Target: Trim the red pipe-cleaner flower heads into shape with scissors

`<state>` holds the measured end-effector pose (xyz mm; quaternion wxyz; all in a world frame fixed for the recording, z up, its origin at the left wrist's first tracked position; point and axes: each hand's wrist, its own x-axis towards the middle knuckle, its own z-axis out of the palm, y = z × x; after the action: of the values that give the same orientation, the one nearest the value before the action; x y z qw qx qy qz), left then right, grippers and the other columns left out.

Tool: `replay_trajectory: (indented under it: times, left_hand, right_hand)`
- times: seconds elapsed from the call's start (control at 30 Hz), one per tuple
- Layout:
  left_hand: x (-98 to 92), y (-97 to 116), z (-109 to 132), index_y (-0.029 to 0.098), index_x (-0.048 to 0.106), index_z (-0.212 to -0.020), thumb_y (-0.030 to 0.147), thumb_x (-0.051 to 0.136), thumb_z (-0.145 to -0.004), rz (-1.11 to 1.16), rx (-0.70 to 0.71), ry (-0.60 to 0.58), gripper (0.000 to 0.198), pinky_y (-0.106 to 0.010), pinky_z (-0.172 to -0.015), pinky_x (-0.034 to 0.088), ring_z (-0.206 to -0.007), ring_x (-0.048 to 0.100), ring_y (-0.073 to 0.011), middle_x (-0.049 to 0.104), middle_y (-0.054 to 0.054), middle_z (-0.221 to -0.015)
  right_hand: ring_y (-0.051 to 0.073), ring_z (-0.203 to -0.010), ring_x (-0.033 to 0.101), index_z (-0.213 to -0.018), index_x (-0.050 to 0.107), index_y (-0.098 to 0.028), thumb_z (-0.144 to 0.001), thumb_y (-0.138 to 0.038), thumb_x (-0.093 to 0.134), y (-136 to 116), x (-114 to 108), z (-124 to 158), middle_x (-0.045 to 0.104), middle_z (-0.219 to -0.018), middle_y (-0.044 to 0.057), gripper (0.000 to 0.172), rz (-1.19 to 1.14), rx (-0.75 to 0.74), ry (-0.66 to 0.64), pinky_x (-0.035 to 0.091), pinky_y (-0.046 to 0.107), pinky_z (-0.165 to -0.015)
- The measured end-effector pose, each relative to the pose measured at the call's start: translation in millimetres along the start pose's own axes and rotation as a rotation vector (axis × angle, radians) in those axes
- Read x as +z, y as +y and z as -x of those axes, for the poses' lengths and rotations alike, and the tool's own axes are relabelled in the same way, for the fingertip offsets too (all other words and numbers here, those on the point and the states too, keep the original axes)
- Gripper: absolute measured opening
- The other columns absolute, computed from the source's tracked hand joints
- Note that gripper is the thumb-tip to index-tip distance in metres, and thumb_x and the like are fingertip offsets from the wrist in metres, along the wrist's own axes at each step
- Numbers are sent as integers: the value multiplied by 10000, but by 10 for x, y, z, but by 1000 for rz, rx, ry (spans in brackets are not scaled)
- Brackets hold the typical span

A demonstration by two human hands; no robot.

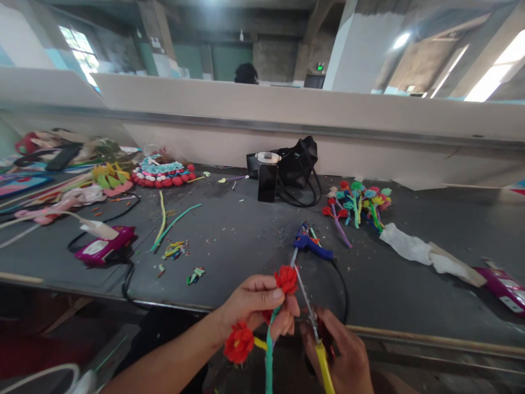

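My left hand (256, 303) is closed around a pipe-cleaner flower stem at the table's near edge. A red flower head (286, 279) sticks up by my thumb, and a second red flower (239, 342) hangs below on the teal stem (269, 355). My right hand (342, 353) grips yellow-handled scissors (314, 328), whose blades point up towards the upper red flower. A blue glue gun (311, 246) lies on the table just beyond the scissor tips.
On the dark table (246, 230) lie a bunch of coloured flowers (359, 202), a black bag (297, 164), a phone (267, 182), a magenta glue gun (104, 247), green stems (172, 221), white cloth (422, 253) and craft pieces at far left (162, 174).
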<state>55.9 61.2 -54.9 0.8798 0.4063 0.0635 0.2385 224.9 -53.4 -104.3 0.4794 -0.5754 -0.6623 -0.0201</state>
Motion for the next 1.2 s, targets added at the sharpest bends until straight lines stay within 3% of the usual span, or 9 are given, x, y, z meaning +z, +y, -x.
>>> replay_trajectory:
  times: [0.37,0.7,0.93,1.07,1.2]
  left_hand:
    - [2,-8,-15,72,753,-817,402,703,-862,9,-3,-8,337,-309,-663,493,-449,534,-117,583,-21,-471]
    - [0,22,12,46,773,-911,388,664,-854,-47,-10,44,363,-338,-702,488,-483,559,-137,625,-55,-522]
    - [43,134,44,103,777,-942,404,752,-821,-238,52,180,325,-269,-626,431,-571,590,-136,654,-46,-608]
    - [54,131,49,110,776,-914,407,798,-782,-312,50,242,326,-244,-584,424,-534,578,-116,655,-28,-588]
    - [50,112,31,111,754,-837,440,803,-766,-395,44,304,340,-237,-560,440,-521,568,-114,662,-27,-581]
  right_hand:
    - [76,-464,600,-981,645,-200,-896,-208,592,4,-21,39,641,-616,-54,100,0,20,-66,479,121,-507]
    - [81,-492,651,-971,629,-196,-947,-229,539,49,35,61,712,-697,-25,99,76,9,29,496,123,-531]
    - [103,-498,654,-1018,650,-177,-930,-288,588,118,12,25,714,-688,-5,156,191,23,116,513,166,-526]
    - [135,-583,700,-1066,642,-169,-921,-303,585,150,3,45,749,-771,31,205,229,-27,123,551,210,-602]
    - [126,-537,663,-1053,644,-174,-923,-297,579,144,-14,45,728,-729,12,191,257,-35,100,528,212,-562]
